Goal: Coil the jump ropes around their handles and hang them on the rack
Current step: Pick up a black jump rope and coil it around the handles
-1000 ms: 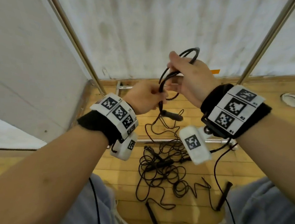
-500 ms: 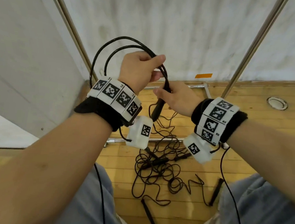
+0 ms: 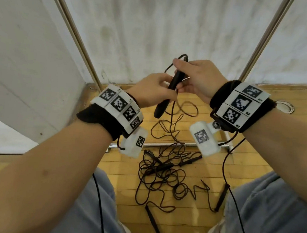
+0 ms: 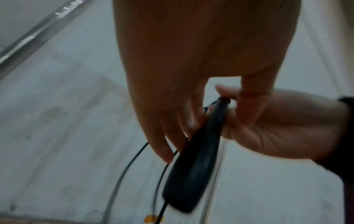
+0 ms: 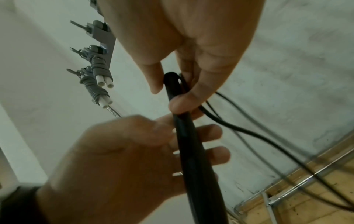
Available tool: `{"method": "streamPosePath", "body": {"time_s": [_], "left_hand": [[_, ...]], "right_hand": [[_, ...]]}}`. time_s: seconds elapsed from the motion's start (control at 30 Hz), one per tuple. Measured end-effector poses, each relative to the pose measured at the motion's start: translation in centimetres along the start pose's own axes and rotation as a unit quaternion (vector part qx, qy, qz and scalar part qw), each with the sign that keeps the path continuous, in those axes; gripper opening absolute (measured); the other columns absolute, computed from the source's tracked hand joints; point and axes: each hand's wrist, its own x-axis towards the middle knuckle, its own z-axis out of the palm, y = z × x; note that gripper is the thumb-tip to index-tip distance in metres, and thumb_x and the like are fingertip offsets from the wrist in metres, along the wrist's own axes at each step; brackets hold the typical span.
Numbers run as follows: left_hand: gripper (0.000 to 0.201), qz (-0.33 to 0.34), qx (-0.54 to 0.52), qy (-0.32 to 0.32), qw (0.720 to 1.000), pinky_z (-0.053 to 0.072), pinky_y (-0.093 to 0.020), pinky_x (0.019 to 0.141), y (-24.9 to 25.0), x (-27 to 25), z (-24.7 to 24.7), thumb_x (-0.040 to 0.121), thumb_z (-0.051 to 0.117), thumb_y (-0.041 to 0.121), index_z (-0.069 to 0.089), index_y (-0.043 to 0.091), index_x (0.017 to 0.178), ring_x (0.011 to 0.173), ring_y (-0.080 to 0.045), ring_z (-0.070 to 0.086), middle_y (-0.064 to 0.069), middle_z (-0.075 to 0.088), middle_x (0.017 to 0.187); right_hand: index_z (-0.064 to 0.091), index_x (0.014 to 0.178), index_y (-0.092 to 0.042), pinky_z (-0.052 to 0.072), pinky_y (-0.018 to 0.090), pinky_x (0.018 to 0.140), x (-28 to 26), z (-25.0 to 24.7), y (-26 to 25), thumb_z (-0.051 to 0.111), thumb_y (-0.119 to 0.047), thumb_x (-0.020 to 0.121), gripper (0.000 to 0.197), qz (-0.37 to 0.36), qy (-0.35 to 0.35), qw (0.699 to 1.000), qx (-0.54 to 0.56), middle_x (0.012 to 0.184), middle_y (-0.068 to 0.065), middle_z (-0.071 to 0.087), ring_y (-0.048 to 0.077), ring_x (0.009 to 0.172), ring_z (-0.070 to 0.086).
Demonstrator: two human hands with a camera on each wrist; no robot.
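Note:
Both hands hold a pair of black jump rope handles at chest height, tilted with the lower end to the left. My left hand grips their middle, thumb on one side and fingers on the other. Just above, my right hand pinches the handles' top end and presses the black rope against it. A small loop of rope rises over the right hand, and the rest hangs toward the floor. The handle looks blurred in the left wrist view.
A tangle of several black jump ropes lies on the wooden floor between my knees, loose handles among it. The rack's metal poles rise left and right. Hooks up on the rack carry grey-wound ropes with white handles.
My left hand has come down from its raised position and now grips the handles' middle. The right hand has moved up to their top end. The wide rope loop has shrunk.

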Motion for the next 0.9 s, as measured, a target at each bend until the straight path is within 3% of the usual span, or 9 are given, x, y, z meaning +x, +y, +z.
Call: {"method": "streamPosePath", "body": {"time_s": [0.1,0.27,0.33,0.43,0.53,0.63,0.7,0.77,0.9], "left_hand": [[0.008,0.026,-0.004,0.031,0.999,0.055,-0.026,0.073,-0.6,0.3,1.3,0.087,0.067,0.019,0.059,0.017,0.088,0.069,-0.011,0.068,0.001,0.063,0.074],[0.024,0.042,0.012,0.093,0.995,0.045,-0.029,0.053,-0.9,1.5,2.1,0.093,0.058,0.025,0.052,0.018,0.071,0.047,-0.012,0.048,0.003,0.049,0.058],[0.023,0.053,-0.007,0.157,0.986,0.041,-0.027,0.050,-0.6,1.8,1.7,0.091,0.059,0.026,0.055,0.018,0.070,0.046,-0.012,0.046,0.004,0.051,0.056],[0.020,0.074,-0.077,0.216,0.971,0.038,-0.026,0.047,-0.2,2.1,0.3,0.089,0.062,0.025,0.063,0.014,0.072,0.045,-0.014,0.046,0.001,0.057,0.058],[0.016,0.082,-0.157,0.202,0.963,0.037,-0.024,0.043,0.2,2.1,-0.6,0.090,0.061,0.022,0.064,0.011,0.079,0.044,-0.012,0.043,0.006,0.057,0.056],[0.018,0.070,-0.231,0.238,0.941,0.036,-0.021,0.043,0.3,2.3,-1.6,0.093,0.059,0.021,0.062,0.011,0.079,0.044,-0.009,0.043,0.006,0.055,0.055],[0.017,0.048,-0.291,0.268,0.917,0.037,-0.020,0.043,0.1,2.6,-2.5,0.094,0.059,0.020,0.061,0.010,0.079,0.044,-0.008,0.043,0.005,0.055,0.056],[0.017,0.021,-0.325,0.298,0.897,0.038,-0.020,0.043,-0.4,2.9,-3.4,0.092,0.060,0.021,0.061,0.010,0.079,0.044,-0.008,0.044,0.005,0.058,0.057],[0.011,-0.040,-0.302,0.299,0.904,0.042,-0.022,0.044,-2.0,3.2,-4.0,0.091,0.059,0.022,0.059,0.011,0.090,0.045,-0.011,0.048,-0.001,0.073,0.074]], "right_hand": [[0.061,0.086,-0.001,0.050,0.026,0.054,0.0,0.2,-0.5,0.066,-0.035,0.086,0.034,0.004,-0.006,1.000,0.029,0.080,0.016,0.062,0.018,0.053,0.058],[0.062,0.086,-0.004,0.039,0.026,0.049,0.1,0.0,-0.3,0.063,-0.028,0.087,0.023,-0.025,0.022,0.998,0.056,0.081,0.006,0.061,0.015,0.050,0.048],[0.063,0.088,-0.009,0.038,0.028,0.053,0.3,-0.4,0.3,0.056,-0.014,0.086,0.009,-0.026,0.021,0.999,0.041,0.081,0.002,0.058,0.014,0.057,0.047],[0.064,0.087,-0.017,0.044,0.032,0.068,0.2,-0.6,1.8,0.052,-0.006,0.084,0.017,0.022,-0.073,0.995,-0.065,0.086,0.001,0.062,0.014,0.073,0.053],[0.064,0.086,-0.022,0.046,0.025,0.063,-0.4,0.5,3.7,0.057,-0.021,0.089,0.007,0.044,-0.178,0.973,-0.142,0.091,-0.003,0.070,0.010,0.077,0.057],[0.066,0.083,-0.021,0.051,0.028,0.070,-0.8,1.2,6.4,0.049,-0.034,0.094,0.024,0.066,-0.233,0.928,-0.284,0.091,-0.003,0.066,0.013,0.082,0.058],[0.066,0.080,-0.020,0.052,0.029,0.076,-1.1,1.4,7.9,0.047,-0.033,0.096,0.028,0.087,-0.282,0.886,-0.358,0.089,0.000,0.066,0.014,0.083,0.060],[0.064,0.077,-0.017,0.051,0.022,0.067,-1.4,1.6,8.7,0.049,-0.026,0.096,0.026,0.119,-0.311,0.870,-0.363,0.081,0.000,0.065,0.012,0.072,0.059],[0.058,0.074,-0.011,0.051,0.022,0.060,-0.8,1.3,7.1,0.044,-0.018,0.099,0.029,0.122,-0.232,0.918,-0.297,0.077,0.004,0.063,0.012,0.059,0.056]]}}
